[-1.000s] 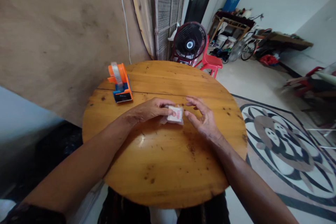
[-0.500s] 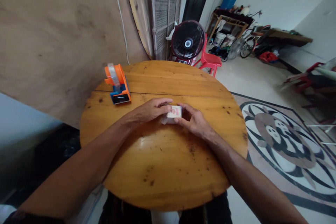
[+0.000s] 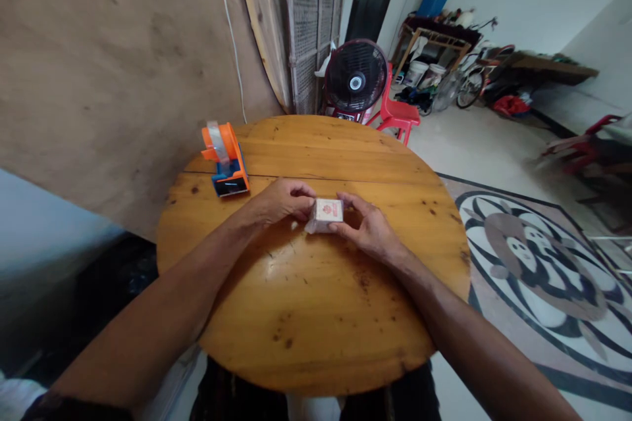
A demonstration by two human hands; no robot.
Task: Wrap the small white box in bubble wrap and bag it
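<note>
A small white box (image 3: 329,210) with red print lies on the round wooden table, with clear plastic film (image 3: 311,226) loose at its left end. My right hand (image 3: 368,227) grips the box's right end between thumb and fingers. At the left end is my left hand (image 3: 285,202), its fingers curled together by the film. Whatever those fingertips pinch, if anything, is hidden.
An orange and blue tape dispenser (image 3: 228,159) stands at the table's (image 3: 316,316) far left, near a wooden board (image 3: 148,66). Beyond the far edge are a fan (image 3: 355,82) and a red chair (image 3: 399,113). A tiny pale bit (image 3: 294,225) lies beside my left hand.
My left hand has drawn back left off the box's top, and its fingers have curled in. More of the printed face shows. My right hand keeps its hold.
</note>
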